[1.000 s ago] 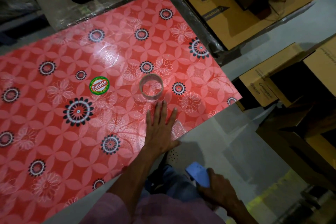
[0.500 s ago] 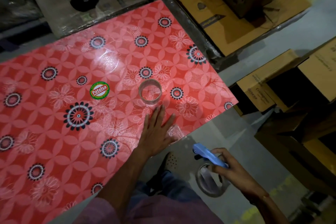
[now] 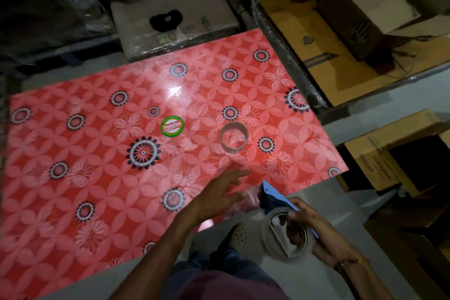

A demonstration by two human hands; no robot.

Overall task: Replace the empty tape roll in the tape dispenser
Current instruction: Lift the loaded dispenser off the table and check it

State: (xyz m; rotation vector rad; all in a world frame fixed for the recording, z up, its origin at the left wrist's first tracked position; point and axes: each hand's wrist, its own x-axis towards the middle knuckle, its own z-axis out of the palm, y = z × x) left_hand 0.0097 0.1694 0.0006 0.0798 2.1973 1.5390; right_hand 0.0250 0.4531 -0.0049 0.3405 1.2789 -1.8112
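Holding the blue tape dispenser (image 3: 275, 196) just off the near edge of the surface (image 3: 73, 178), the right hand (image 3: 314, 224) has its fingers wrapped round the handle, and a full-looking roll of tape (image 3: 285, 235) hangs in the same grip, right beside the dispenser's body. Whether that roll is seated on the hub or only pressed against it, I cannot tell; the light is dim and the fingers cover the middle.

Over on the red flowered surface, the empty tape roll (image 3: 233, 137) stands alone, a bare cardboard ring, well apart from both hands and far of the left one. So the old core looks to be out of the dispenser, and that half of the job reads as done.

The left hand (image 3: 219, 193) hovers low over the near right part of the surface, fingers spread and loose, holding nothing, pointing toward the dispenser. Something clear and crinkly, perhaps a scrap of film, lies just beside its fingertips; it is too blurred to name.

What is left, by my reckoning: get the new roll properly onto the hub, then thread the tape end through to the cutting edge. The free hand looks placed to help with that.

A round green sticker (image 3: 172, 126) sits left of the empty ring, and cardboard boxes (image 3: 365, 19) crowd the far right.
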